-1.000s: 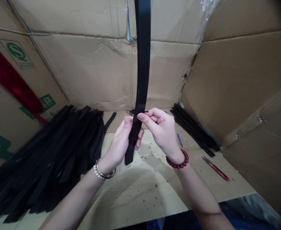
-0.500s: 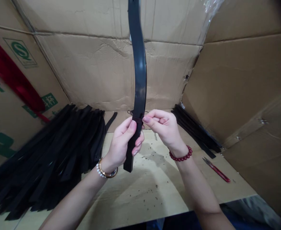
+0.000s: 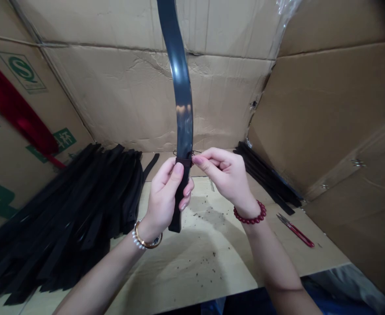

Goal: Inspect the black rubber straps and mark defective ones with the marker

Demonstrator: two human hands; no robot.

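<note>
Gripping black strap (image 3: 182,118) upright, left hand (image 3: 166,197) fisted around it, right hand (image 3: 225,177) pinching its thread (image 3: 186,154)

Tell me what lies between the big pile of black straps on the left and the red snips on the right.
In the head view, between the pile of black straps and the red snips, both hands hold one upright black strap over speckled cardboard.

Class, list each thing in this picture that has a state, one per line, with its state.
Black strap: held upright, curved.
Left hand: gripping the strap's lower part.
Right hand: fingers pinching at the strap's edge.
Strap pile: lying fanned on the table.
Red snips: lying flat, untouched.
</note>
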